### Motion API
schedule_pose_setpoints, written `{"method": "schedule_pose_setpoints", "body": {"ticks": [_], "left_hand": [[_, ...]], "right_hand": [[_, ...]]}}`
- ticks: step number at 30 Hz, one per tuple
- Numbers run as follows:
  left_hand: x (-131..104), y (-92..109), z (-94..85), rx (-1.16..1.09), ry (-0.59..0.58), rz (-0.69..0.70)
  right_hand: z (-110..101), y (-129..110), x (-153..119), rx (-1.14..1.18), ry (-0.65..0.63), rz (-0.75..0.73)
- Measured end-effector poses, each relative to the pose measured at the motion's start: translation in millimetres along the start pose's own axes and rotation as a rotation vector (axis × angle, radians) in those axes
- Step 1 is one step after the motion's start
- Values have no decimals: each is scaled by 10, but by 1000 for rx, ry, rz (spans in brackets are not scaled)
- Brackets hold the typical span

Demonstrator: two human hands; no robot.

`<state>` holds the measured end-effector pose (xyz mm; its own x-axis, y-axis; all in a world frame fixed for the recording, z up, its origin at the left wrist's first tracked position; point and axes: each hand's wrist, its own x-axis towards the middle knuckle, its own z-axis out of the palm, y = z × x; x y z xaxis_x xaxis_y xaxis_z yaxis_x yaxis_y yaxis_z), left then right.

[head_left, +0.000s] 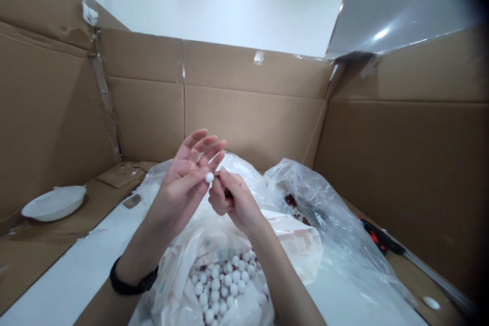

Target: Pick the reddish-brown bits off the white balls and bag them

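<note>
Near the middle of the view, my left hand [183,188] pinches a small white ball [210,178] between thumb and index finger, its other fingers spread upward. My right hand [233,193] meets it from the right, its fingers curled and its thumb and index finger pressed on a thin brownish piece touching or very near the ball. What else lies in the right fist is hidden. Below both hands, a plastic bag [173,270] lies open with many white balls [223,280] and some dark red bits inside.
A white dish [55,204] sits at the left. Clear plastic bags [324,204] spread to the right, one with dark red pieces. A black and red tool [382,239] lies far right. Cardboard walls [252,107] surround the white table [87,265].
</note>
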<state>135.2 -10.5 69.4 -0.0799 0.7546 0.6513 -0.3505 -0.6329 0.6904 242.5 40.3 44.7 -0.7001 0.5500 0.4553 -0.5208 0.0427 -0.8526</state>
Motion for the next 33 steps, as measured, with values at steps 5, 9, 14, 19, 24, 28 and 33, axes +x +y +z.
{"method": "schedule_pose_setpoints", "body": {"ticks": [5,9,14,19,24,28,33], "left_hand": [[-20,33,19,9,-25,21],[-22,39,18,-45,-41,20],[-34,39,22,-22,-52,48],[-36,24,20,34,-56,88],[-29,6,18,64,-52,118],[-18,-6,15,38,-55,130],[-1,-21,-11,62,-59,145]], "right_hand": [[19,33,-10,-47,8,-62],[26,37,-12,-74,18,-80],[32,16,-24,-71,9,-86],[48,-23,-45,-65,8,-24],[53,-16,-45,-92,8,-56],[41,2,-36,-104,11,-63],[26,-7,-32,-58,-24,10]]}}
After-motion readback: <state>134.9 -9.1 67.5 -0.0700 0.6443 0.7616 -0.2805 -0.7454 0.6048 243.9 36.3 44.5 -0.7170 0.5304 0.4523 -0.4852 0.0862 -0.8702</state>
